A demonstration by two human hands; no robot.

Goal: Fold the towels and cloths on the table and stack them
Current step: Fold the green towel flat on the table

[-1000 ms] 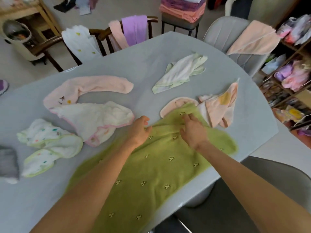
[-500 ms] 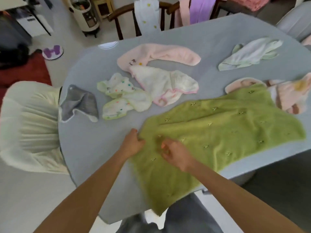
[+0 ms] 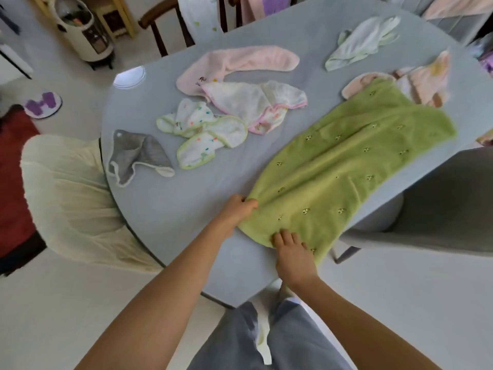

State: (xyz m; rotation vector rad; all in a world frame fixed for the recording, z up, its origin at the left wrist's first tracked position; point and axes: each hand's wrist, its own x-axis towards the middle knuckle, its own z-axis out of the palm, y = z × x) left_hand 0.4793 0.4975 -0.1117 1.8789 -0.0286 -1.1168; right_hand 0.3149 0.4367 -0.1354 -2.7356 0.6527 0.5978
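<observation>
A: Where's the green towel (image 3: 344, 169)?

B: Spread flat on the tabletop (image 3: 170, 209), near edge, one corner hanging off toward the grey chair (image 3: 440, 209).

A: Hands?

B: Left hand (image 3: 237, 212) at the towel's near-left corner, grip clamped on the edge, fingers tucked under the cloth. Right hand (image 3: 293, 256) on the near end w/ fingers curled onto the fabric; looks like a pinch, grip on the towel too.

A: Other stuff, relative to the towel?

B: Just beyond it: white cloth w/ pink trim (image 3: 256, 102) and pink towel (image 3: 237, 65). Far left: dotted cloth (image 3: 205, 132), then grey cloth (image 3: 138, 156). Far end: peach cloths (image 3: 424, 78) touching it, pale green cloth (image 3: 362, 44) further back.
</observation>
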